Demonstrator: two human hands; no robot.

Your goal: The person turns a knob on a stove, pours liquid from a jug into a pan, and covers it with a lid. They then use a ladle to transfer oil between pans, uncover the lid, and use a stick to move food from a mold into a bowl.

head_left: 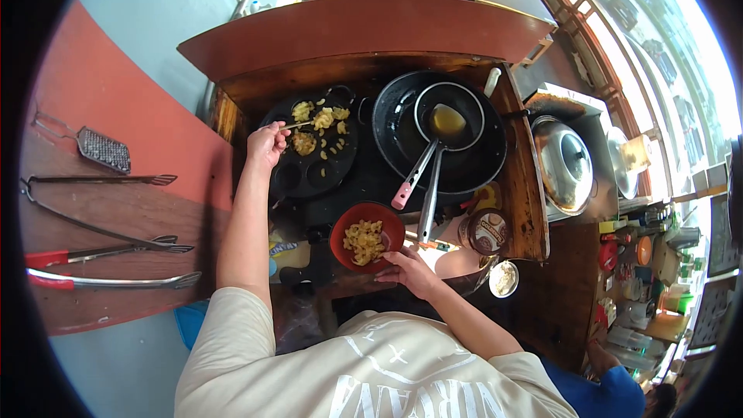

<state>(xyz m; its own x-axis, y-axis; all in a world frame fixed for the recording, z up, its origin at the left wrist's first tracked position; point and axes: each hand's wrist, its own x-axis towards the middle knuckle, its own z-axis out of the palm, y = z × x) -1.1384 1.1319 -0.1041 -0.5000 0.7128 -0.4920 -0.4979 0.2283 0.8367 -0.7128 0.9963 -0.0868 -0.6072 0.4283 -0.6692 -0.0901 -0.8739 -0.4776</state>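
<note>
My left hand [267,144] is closed around the thin handle of a spoon [297,125], whose far end lies among yellow macaroni [325,118] above a dark pan with round wells [319,178]. More macaroni is scattered on that pan, and some wells hold a yellow filling [303,143]. At the near side, my right hand [412,272] grips the rim of a red bowl [337,246] of cooked macaroni [364,240], thumb over the edge.
A large black wok [387,139] stands right of the pan, with a strainer and a pink-handled ladle [414,176] in it. A brown-lidded jar [487,232] is near the wooden wall. Tongs [116,281] and a grater [104,149] hang left. Someone's blue sleeve [611,395] shows lower right.
</note>
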